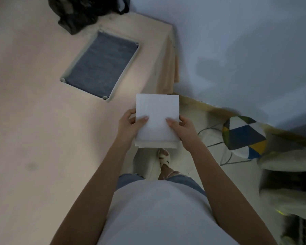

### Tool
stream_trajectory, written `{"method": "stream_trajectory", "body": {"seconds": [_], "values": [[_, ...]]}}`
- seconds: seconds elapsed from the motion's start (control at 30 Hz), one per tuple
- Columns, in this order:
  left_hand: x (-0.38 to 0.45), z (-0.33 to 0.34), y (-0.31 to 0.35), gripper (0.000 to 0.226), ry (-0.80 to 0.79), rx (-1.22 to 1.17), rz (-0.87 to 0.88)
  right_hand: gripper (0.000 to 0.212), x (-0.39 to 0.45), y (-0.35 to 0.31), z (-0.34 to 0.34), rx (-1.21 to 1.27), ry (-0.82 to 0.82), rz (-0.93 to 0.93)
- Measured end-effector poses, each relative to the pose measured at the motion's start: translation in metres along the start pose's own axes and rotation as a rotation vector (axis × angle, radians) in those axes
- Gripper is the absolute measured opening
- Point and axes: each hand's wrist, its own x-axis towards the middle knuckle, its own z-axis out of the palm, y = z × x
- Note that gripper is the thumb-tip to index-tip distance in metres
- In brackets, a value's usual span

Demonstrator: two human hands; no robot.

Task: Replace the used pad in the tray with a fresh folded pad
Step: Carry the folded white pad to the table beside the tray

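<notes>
- Your two bare arms reach forward from your white shirt, and both hands meet on one folded white pad [157, 119], held in the air in front of your waist.
- Your left hand [129, 127] grips the pad's left edge: the thumb lies flat on the top face, its tip pointing right, and the other fingers curl under the pad, so you see only their knuckles at the edge.
- Your right hand [182, 129] mirrors it on the right edge: thumb pressed on top, tip pointing left, remaining fingers wrapped beneath and mostly hidden.
- Between your thumb tips the pad's top face is bare; the thumbs are apart, not touching.
- Below your thumbs, toward you, the pad's folded layers show as a cream strip along the near edge.
- Under the pad you can see one sandalled foot [164, 156] on the pale floor.
- To the right of your right hand sits a cushion [244, 137] with a patchwork of triangles, on a wire-legged seat.
- Beyond your left fingers, up and to the left, the tray [67, 80] lies on the table [25, 112], well apart from the pad in your hands.
- A dark grey pad fills the tray's inside.
- Past the tray, at the table's far side, lies a crumpled black bag [81, 13].
</notes>
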Motion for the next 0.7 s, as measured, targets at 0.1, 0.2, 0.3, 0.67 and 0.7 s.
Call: {"method": "stream_trajectory", "body": {"seconds": [0.1,0.2,0.3,0.67,0.7], "values": [[0.026,0.014,0.017,0.039,0.066,-0.048,-0.004,0.018,0.039,-0.028,-0.006,-0.047,-0.032,0.009],[0.046,0.024,0.030,0.040,0.134,-0.119,-0.008,0.011,0.073,-0.051,-0.007,-0.099,-0.080,0.005],[0.056,0.030,0.039,0.042,0.211,-0.160,-0.004,0.020,0.098,-0.065,-0.007,-0.121,-0.160,-0.011],[0.038,-0.021,0.033,0.036,0.655,-0.299,-0.065,0.029,0.136,-0.080,0.074,-0.414,-0.572,0.059],[0.035,-0.028,0.031,0.037,0.689,-0.328,-0.066,0.027,0.138,-0.080,0.085,-0.448,-0.594,0.061]]}}
